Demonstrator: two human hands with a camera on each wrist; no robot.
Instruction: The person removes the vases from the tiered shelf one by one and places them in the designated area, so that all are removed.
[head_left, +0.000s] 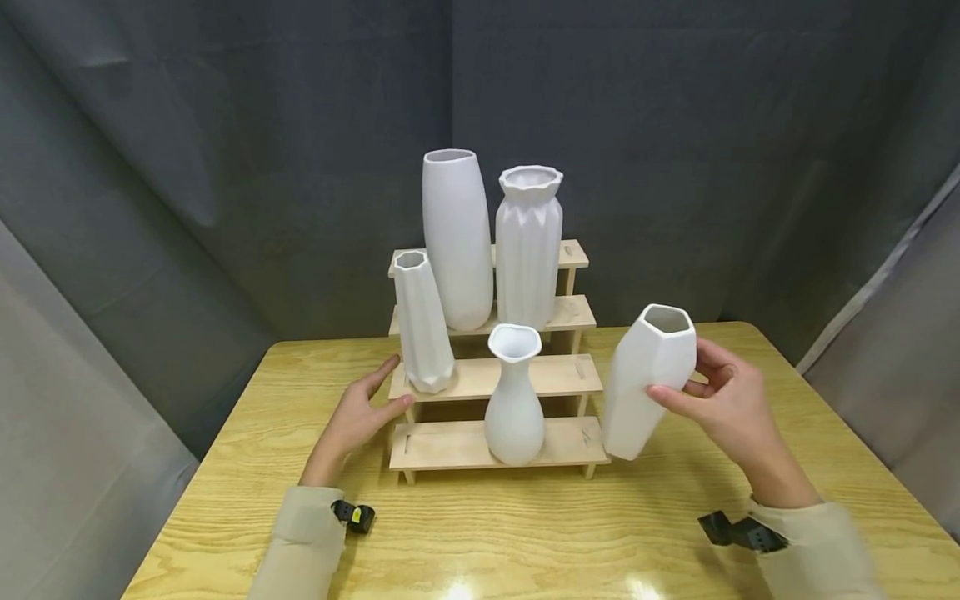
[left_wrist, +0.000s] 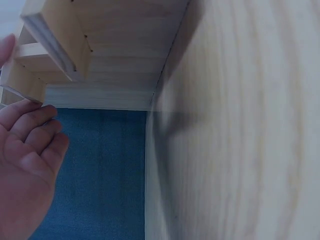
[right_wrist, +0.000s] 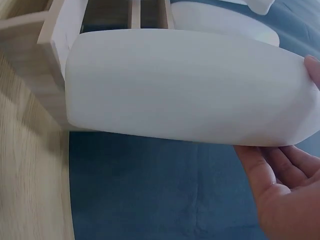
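My right hand (head_left: 731, 408) grips a white faceted vase (head_left: 647, 392) near its mouth, thumb on the front and fingers on the far side. The vase leans, its base beside the right end of the lowest step; in the right wrist view its smooth flank (right_wrist: 185, 87) spans the frame. At the left end of a tiered wooden stand (head_left: 491, 377), my left hand (head_left: 358, 419) rests its spread thumb and fingertips against the second step. The left wrist view has the left fingers (left_wrist: 37, 125) loosely extended at the stand's edge.
On the stand are a slim fluted vase (head_left: 424, 329), a bottle-shaped vase (head_left: 514, 408), a tall smooth vase (head_left: 457, 242) and a ruffled-rim vase (head_left: 528, 250), all white. Beneath it lies a wooden table (head_left: 480, 533). Dark curtain (head_left: 300, 167) hangs behind.
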